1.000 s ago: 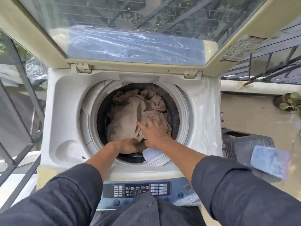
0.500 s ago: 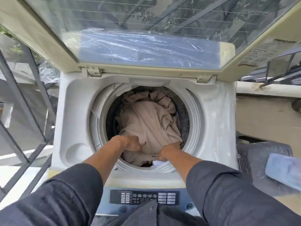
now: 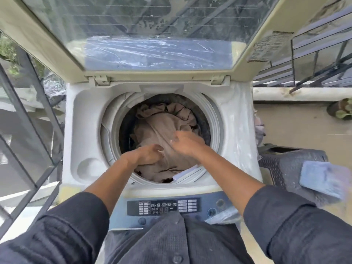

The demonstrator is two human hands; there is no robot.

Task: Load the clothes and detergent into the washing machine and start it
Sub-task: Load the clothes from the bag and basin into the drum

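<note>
A white top-loading washing machine (image 3: 83, 130) stands in front of me with its glass lid (image 3: 152, 31) raised. Beige clothes (image 3: 158, 126) fill the round drum. My left hand (image 3: 150, 154) is closed on a fold of the beige cloth at the drum's near left. My right hand (image 3: 185, 141) pinches the same cloth a little farther in, fingers curled and blurred. The blue control panel (image 3: 163, 206) with a lit display lies below my forearms. No detergent is plainly visible.
A dark woven basket (image 3: 289, 164) stands right of the machine with a blue flat thing (image 3: 323, 178) on it. Metal railings (image 3: 28, 121) run close on the left and at the back right. A potted plant (image 3: 341, 111) sits by the right wall.
My right hand has risen from deep at the drum's near edge and now holds the cloth higher. The beige clothes shifted. My left hand stayed at the near left.
</note>
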